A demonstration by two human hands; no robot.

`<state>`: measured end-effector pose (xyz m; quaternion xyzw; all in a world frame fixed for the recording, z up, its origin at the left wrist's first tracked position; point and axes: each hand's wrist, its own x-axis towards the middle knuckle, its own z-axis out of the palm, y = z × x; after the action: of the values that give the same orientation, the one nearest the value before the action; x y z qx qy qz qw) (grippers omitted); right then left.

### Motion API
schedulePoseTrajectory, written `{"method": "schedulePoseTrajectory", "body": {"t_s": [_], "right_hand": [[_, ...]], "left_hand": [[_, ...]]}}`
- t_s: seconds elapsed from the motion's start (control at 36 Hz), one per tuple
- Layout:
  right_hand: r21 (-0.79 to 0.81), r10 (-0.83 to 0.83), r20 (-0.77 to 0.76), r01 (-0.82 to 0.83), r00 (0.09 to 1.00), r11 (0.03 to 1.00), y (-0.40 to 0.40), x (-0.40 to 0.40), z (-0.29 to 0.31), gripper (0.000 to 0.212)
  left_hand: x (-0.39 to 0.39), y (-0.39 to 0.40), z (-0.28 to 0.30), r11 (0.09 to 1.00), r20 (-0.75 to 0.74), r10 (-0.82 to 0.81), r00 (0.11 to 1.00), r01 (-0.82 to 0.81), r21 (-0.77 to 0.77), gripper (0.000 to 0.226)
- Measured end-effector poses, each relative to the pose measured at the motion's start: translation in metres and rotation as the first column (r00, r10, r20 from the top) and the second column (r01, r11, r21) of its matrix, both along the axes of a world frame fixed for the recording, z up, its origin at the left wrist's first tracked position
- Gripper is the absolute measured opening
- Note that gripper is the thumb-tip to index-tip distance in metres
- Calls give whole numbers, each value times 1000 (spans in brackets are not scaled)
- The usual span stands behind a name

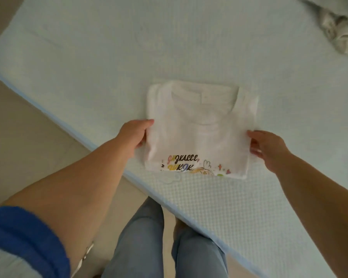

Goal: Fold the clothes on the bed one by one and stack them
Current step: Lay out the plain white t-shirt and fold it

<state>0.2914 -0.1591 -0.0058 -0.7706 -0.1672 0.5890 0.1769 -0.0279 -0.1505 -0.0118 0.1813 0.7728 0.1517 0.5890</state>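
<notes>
A white T-shirt (201, 127) lies folded into a rectangle on the pale blue bed (109, 67), its collar towards the far side and a colourful print along its near edge. My left hand (134, 134) grips the shirt's left edge, fingers tucked under the cloth. My right hand (266, 147) holds the right edge, thumb on top and fingers curled beneath. More grey-white clothes (340, 33) sit crumpled at the bed's far right corner.
The bed's near edge (113, 157) runs diagonally from upper left to lower right. Beige floor (28, 137) lies to the left. My legs in light blue jeans (169, 247) stand against the mattress edge.
</notes>
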Motion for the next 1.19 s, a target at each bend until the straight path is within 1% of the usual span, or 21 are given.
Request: {"method": "schedulePoseTrajectory", "body": {"t_s": [0.03,0.06,0.11,0.14,0.17,0.28,0.39,0.44,0.47,0.56,0.61,0.67,0.75,0.83,0.86,0.92,0.94,0.97,1.0,1.08,1.19], "right_hand": [[11,18,53,-19,998,1000,-4,2,-9,7],[21,35,88,-37,996,999,-8,2,-15,12],[28,66,118,-69,991,997,-12,0,-21,37],[29,84,129,-88,988,996,-13,-1,-21,46],[25,103,138,-107,985,994,-14,-2,-21,49],[-6,144,133,-145,981,989,-10,-9,-17,43],[-43,167,109,-164,980,986,-8,-15,-16,40],[-70,148,75,-143,986,987,-8,-16,-17,34],[-78,141,63,-136,988,988,-9,-15,-17,29],[-65,130,27,-128,991,990,-12,-16,-14,30],[-38,100,-9,-101,995,994,-15,-17,-11,31],[-6,63,-35,-63,997,998,-20,-20,-6,25],[28,23,-34,-22,999,999,-23,-25,12,17],[58,29,-5,-28,1000,998,-24,-29,37,14],[70,45,13,-46,999,996,-24,-30,47,13],[96,72,38,-75,997,993,-23,-33,68,12],[108,86,49,-91,995,990,-23,-35,80,13],[120,100,60,-107,993,987,-22,-37,92,15],[135,107,70,-116,992,984,-21,-39,103,17],[179,66,65,-76,996,981,-16,-44,134,19],[221,-20,-27,26,999,975,-2,-59,163,16]], "left_hand": [[1,-4,-6,999,-32,-27,999,28,29,15],[2,-7,-10,996,-63,-66,996,70,56,15],[6,-12,-15,982,-145,-164,976,176,71,21],[8,-14,-17,976,-188,-192,963,207,67,28],[11,-18,-20,974,-219,-204,954,220,52,34],[25,-32,-21,975,-275,-215,937,220,-13,41],[24,-42,-19,962,-258,-268,928,271,-23,42],[18,-47,-17,952,-261,-301,917,306,-23,39],[16,-50,-15,948,-291,-309,906,316,-21,43],[17,-56,-12,963,-392,-246,886,270,6,52],[22,-57,-10,972,-417,-210,884,236,12,50],[27,-58,-6,979,-400,-181,899,204,15,46],[25,-55,7,981,-378,-169,910,194,29,47],[19,-42,36,982,-346,-148,927,180,63,44],[16,-36,48,985,-301,-109,947,143,92,41],[11,-23,75,991,-119,14,993,2,133,26],[8,-17,89,991,-33,39,999,-34,133,20],[5,-11,103,991,21,14,1000,-16,135,15],[2,-5,115,989,39,-33,999,27,145,10],[-7,14,146,971,-25,-143,989,145,191,12],[-25,44,173,944,-112,-209,971,231,235,20]]}}
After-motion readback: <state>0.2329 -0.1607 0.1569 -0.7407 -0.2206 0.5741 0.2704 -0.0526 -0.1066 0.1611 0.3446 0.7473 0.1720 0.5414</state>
